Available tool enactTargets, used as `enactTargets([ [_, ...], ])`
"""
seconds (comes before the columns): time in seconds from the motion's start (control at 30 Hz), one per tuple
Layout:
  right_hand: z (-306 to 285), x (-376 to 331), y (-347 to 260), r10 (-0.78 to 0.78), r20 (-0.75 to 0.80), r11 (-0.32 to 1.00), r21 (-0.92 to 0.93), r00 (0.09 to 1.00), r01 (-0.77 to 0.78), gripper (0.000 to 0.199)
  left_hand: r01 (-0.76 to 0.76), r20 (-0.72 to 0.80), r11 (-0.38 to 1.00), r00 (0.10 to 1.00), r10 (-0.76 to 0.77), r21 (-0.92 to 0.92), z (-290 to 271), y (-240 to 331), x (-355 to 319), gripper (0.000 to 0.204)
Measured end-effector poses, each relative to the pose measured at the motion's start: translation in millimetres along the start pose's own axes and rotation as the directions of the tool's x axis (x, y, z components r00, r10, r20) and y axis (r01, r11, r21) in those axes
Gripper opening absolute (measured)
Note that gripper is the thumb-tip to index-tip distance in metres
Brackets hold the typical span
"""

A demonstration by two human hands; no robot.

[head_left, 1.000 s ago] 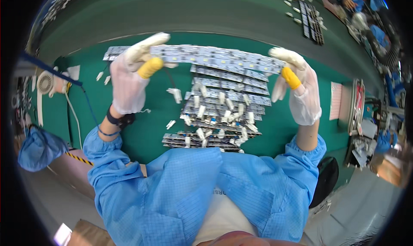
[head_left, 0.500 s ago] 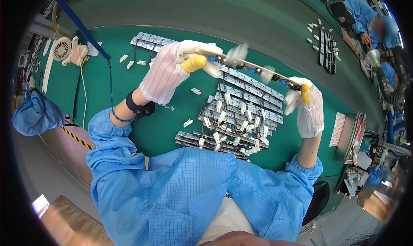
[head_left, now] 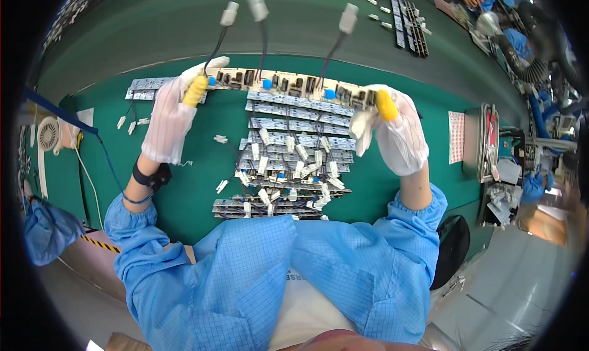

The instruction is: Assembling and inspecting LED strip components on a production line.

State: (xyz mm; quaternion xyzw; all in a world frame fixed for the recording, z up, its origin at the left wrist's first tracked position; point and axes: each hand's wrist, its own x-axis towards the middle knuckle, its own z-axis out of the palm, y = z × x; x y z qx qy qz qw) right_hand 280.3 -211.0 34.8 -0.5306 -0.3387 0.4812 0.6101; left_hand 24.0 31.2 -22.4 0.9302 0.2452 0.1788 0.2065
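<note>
A long circuit board strip [head_left: 288, 83] is held up between my two gloved hands, its component side showing black parts and blue discs. My left hand [head_left: 175, 109] grips its left end, thumb in a yellow finger cot in front. My right hand [head_left: 392, 124] pinches the right end the same way. Three dark leads tipped with white connectors [head_left: 348, 19] swing up from the board's far side. Beneath it, a stack of similar boards [head_left: 300, 125] lies on the green mat, with many white plugs on wires spread over the nearer ones.
Two more boards [head_left: 147, 88] lie to the left behind my left hand. A small fan [head_left: 49, 132] stands at the far left. At the right are a metal tray [head_left: 481, 144] and a printed sheet [head_left: 456, 136]. Across the grey belt, more boards [head_left: 408, 29] lie near a co-worker.
The board has turned from edge-on to face-on, and its leads now point up and away. My view has shifted, moving the bench leftward in the picture.
</note>
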Motion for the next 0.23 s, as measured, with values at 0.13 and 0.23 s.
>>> enactTargets([
  [0.13,-16.8,5.0,12.7,-0.027,0.081,0.994,0.106,0.996,0.018,0.066,-0.227,-0.104,0.974,0.969,0.224,-0.011,-6.6,4.0,-6.7,0.042],
  [0.23,-32.5,9.3,16.2,0.125,0.072,0.991,0.047,0.99,-0.128,0.076,-0.12,-0.055,0.991,0.991,0.124,0.06,-19.8,12.1,-14.3,0.038],
])
